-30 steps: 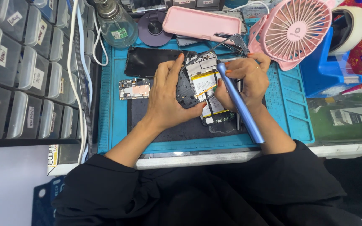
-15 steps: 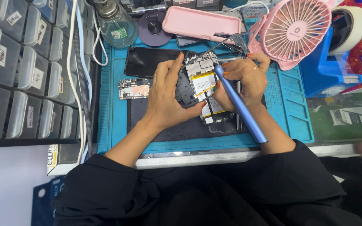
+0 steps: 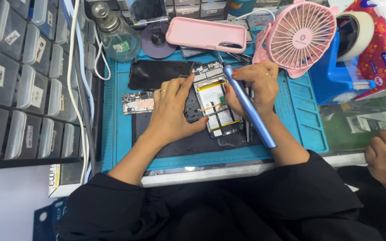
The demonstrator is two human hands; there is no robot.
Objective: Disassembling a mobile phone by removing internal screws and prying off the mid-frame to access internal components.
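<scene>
My left hand point(image 3: 171, 114) lies flat and open on the opened phone point(image 3: 214, 106), pinning it to the blue mat point(image 3: 117, 129). My right hand point(image 3: 252, 85) grips a blue screwdriver point(image 3: 249, 107), tip down near the phone's top edge. I judge I'm working a screw; next comes steady downward pressure, phone kept still.

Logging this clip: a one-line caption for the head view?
Left hand steadies an opened phone on a blue mat; right hand holds a blue screwdriver.
</scene>
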